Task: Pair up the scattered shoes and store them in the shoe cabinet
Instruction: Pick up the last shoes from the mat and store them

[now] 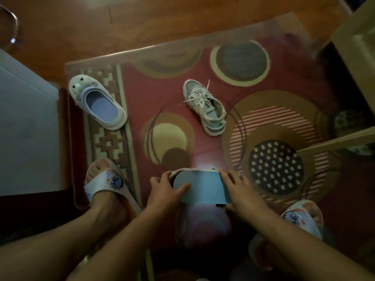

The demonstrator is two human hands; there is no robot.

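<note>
Both my hands grip one shoe turned sole-up, its light blue sole [203,186] facing me low in the middle of the view. My left hand [165,189] clasps its left end and my right hand [238,188] its right end. A plush slipper with a blue insole and an animal face [97,103] lies at the rug's left border. A white laced sneaker [205,105] lies alone on the red rug [172,98], above my hands. The wooden shoe cabinet [357,47] stands open at the right, with a dim shoe [349,123] inside.
My two feet in printed slides [107,179] [302,217] stand on the rug either side of my hands. A pale blue-grey surface [24,122] fills the left. Wooden floor [142,21] lies beyond the rug's far edge.
</note>
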